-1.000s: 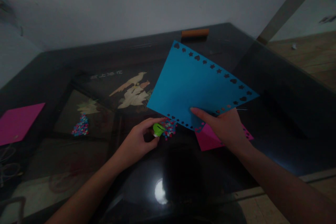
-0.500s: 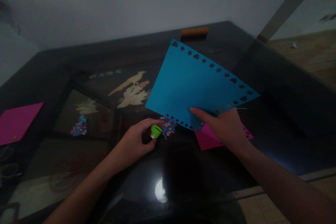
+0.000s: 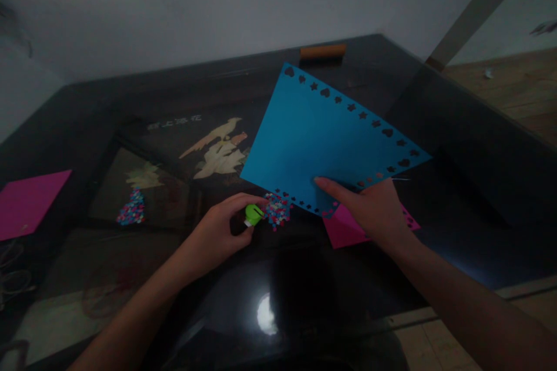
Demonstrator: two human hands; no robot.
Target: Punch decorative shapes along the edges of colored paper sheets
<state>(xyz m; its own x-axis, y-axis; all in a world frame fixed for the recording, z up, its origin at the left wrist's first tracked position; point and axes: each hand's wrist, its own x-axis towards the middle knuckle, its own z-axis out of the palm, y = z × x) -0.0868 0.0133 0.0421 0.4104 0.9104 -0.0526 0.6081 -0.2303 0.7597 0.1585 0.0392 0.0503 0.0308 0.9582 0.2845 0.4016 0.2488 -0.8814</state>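
My right hand (image 3: 378, 208) grips a blue sheet of paper (image 3: 304, 133) by its lower right side, thumb on top. Star, heart and leaf-like holes are punched along three of its edges. In my left hand (image 3: 228, 226) is a small green and white craft punch (image 3: 253, 214), pinched between thumb and fingers just left of the sheet's lower edge and apart from it. A pile of small punched paper shapes (image 3: 277, 211) in pink, blue and white lies beside the punch. Under my right hand rests a pink sheet of paper (image 3: 346, 231), partly hidden, with holes near its right edge.
Another heap of confetti shapes (image 3: 132, 207) lies at left on the dark glossy table (image 3: 331, 301). Further left are a pink sheet (image 3: 32, 203) and a clear looped item (image 3: 15, 278). An orange-brown cylinder (image 3: 322, 52) lies at the back edge, near the wall.
My left hand has drawn slightly left with the green punch, away from the sheet's edge. My right hand and the blue sheet have barely moved.
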